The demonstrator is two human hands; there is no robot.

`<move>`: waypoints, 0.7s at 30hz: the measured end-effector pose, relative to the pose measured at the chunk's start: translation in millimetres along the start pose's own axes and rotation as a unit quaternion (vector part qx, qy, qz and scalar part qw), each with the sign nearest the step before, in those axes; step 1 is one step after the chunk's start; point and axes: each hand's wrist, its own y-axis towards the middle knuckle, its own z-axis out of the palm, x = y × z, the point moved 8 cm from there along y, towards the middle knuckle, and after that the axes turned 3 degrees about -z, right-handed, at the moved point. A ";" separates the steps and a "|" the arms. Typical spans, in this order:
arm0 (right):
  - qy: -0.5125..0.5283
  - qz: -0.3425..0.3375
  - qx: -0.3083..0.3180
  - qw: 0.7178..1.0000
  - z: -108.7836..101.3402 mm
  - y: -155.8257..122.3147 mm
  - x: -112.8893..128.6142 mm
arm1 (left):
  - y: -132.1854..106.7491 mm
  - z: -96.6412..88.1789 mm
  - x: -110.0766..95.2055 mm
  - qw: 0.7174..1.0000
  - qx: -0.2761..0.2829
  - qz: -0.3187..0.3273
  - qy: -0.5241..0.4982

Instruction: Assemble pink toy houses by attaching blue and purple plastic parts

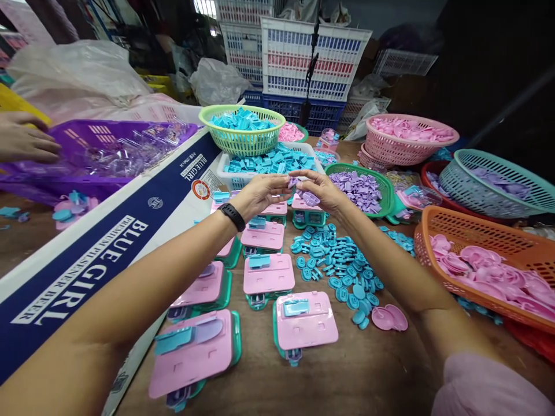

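Note:
My left hand, with a black band on its wrist, and my right hand meet above the far end of the rows. Fingers of both are pinched around small purple plastic parts; one pale rounded part hangs below my right fingers. Their exact form is partly hidden. Beneath and nearer stand several pink-lidded boxes with green bases. Small blue rectangular pieces lie on some lids, and one lid also carries a purple oval part. Right of the boxes spreads a pile of blue oval pieces.
A green basket holds purple pieces; an orange basket holds pink parts. Blue pieces fill a yellow-green basket behind. A long carton borders the left. Another person's hand is near the purple crate.

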 end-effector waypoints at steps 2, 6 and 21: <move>-0.030 0.003 0.004 1.000 -0.1 -0.5 0.3 | 1.6 -4.9 2.1 1.000 -0.019 -0.015 -0.017; -0.197 -0.055 -0.040 0.978 -8.8 0.6 8.7 | 4.8 -15.1 6.8 0.997 -0.061 -0.029 -0.046; -0.523 0.002 0.124 0.844 15.5 55.0 -37.9 | -7.5 -22.8 -5.3 0.653 -0.005 0.219 0.725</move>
